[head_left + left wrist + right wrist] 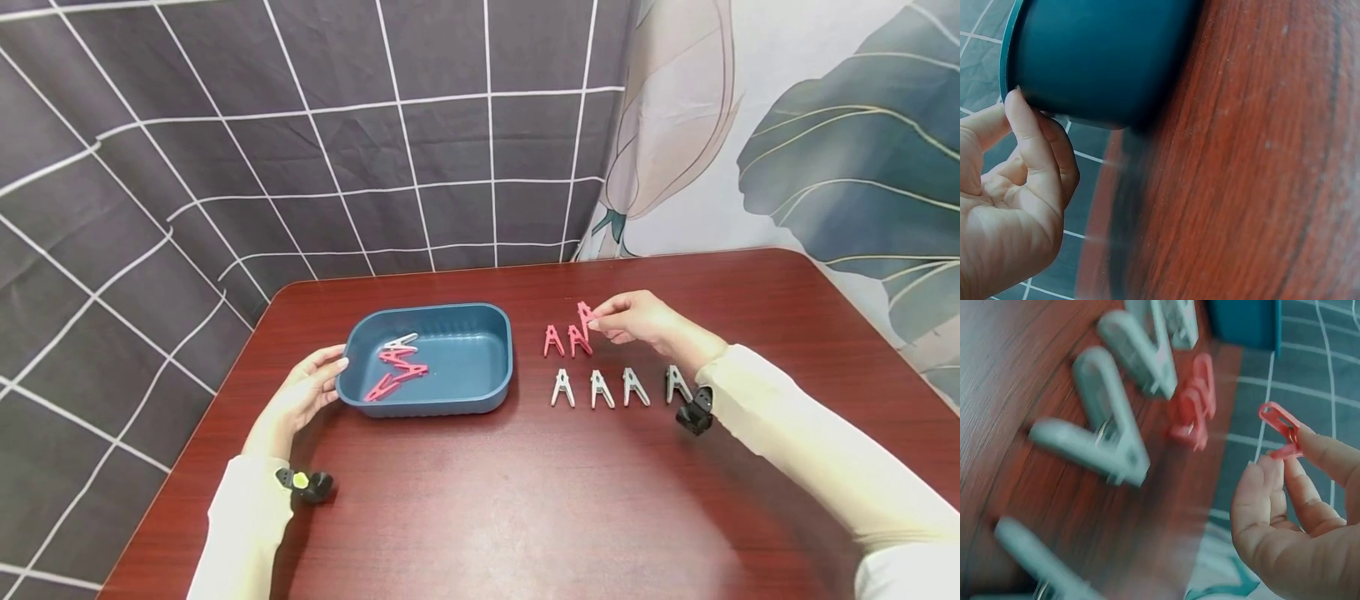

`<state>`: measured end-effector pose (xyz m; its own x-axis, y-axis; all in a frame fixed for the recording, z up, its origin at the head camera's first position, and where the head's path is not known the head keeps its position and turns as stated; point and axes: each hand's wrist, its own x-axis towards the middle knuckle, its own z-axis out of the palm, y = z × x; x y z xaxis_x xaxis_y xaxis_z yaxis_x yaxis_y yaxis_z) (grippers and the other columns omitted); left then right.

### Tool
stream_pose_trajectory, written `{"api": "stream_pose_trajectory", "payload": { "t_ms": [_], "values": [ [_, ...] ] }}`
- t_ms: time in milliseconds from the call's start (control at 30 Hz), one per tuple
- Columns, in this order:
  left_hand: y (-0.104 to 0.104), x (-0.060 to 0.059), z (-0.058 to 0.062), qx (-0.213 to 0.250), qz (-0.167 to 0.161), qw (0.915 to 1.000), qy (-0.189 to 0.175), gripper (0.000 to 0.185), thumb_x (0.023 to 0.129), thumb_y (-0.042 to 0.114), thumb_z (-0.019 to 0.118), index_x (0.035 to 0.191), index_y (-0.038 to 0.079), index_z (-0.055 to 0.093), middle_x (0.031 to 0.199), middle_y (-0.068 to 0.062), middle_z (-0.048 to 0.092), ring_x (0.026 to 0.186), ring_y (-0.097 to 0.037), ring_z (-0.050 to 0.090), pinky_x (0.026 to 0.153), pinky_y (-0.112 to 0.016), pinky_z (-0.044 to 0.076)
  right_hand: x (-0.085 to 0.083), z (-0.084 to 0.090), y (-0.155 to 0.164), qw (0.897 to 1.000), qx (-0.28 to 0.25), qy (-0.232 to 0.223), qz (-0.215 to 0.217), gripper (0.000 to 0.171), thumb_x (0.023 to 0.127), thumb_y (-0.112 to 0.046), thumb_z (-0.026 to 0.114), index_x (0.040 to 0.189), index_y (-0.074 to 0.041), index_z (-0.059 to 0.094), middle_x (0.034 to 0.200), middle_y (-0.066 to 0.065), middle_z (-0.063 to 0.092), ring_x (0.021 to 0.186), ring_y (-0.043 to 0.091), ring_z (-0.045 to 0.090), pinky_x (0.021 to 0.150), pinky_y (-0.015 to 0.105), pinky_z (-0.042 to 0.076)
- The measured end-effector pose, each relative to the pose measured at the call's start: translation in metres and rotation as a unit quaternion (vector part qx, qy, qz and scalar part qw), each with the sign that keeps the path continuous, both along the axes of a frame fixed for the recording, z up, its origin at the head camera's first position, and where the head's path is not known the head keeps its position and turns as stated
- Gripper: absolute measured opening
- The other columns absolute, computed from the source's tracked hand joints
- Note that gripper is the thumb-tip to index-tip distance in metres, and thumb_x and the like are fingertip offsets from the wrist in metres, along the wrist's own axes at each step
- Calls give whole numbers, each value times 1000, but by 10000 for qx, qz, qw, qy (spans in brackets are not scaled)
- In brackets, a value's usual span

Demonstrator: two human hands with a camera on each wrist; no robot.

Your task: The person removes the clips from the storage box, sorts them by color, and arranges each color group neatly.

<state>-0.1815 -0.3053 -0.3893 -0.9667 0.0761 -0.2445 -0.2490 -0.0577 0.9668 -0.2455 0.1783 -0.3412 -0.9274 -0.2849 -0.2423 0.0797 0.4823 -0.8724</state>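
My right hand pinches a pink clothespin between thumb and fingertips, raised over the table's far right part. Two more pink clothespins lie just left of that hand. In front of them, a row of several grey clothespins stretches to the right, the last beside my right wrist. My left hand grips the left rim of a blue rectangular tub with thumb and fingers. Inside the tub, several pink clothespins and a whitish one are gathered at the left side.
The reddish-brown wooden table carries everything. A dark gridded cloth hangs behind it and on the left, and a leaf-patterned curtain at the back right. Each wrist wears a small black camera.
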Motion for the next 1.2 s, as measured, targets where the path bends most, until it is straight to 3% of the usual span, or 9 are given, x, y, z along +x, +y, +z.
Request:
{"api": "stream_pose_trajectory", "payload": {
  "t_ms": [233,533,800,1033,1200],
  "values": [
    [-1,3,0,53,12,10000,27,16,99,11,50,109,22,54,85,9,66,74,-3,65,65,-18,53,-6,-10,17,9984,30,-565,-70,35,91,-9,61,115,15,52,73,-4,63,67,7,59,65,23,55],
    [1,3,0,175,33,9998,-12,16,98,11,51,108,23,56,85,8,66,74,-4,65,65,-19,54,-8,-28,22,9942,-120,-1069,-81,24,90,-1,54,108,16,53,67,-4,60,59,5,57,60,20,52],
    [0,2,-1,165,12,9999,-10,16,98,12,52,110,22,56,86,8,66,75,-4,65,66,-19,54,-7,-33,19,9957,234,-883,-149,27,89,0,56,108,19,51,66,-3,59,58,5,57,59,20,53],
    [0,2,0,172,14,9998,26,16,98,12,53,110,22,56,87,8,67,75,-4,65,66,-19,54,-7,-32,16,9965,423,-679,-258,22,88,-2,57,99,17,56,64,-3,59,59,6,56,59,21,53],
    [-1,1,1,37,-7,9999,95,16,98,13,53,110,23,55,87,9,67,75,-4,65,66,-19,54,-8,-29,14,9949,864,-378,-360,24,88,-4,56,101,16,57,69,1,61,61,7,57,61,21,54]
  ]
}}
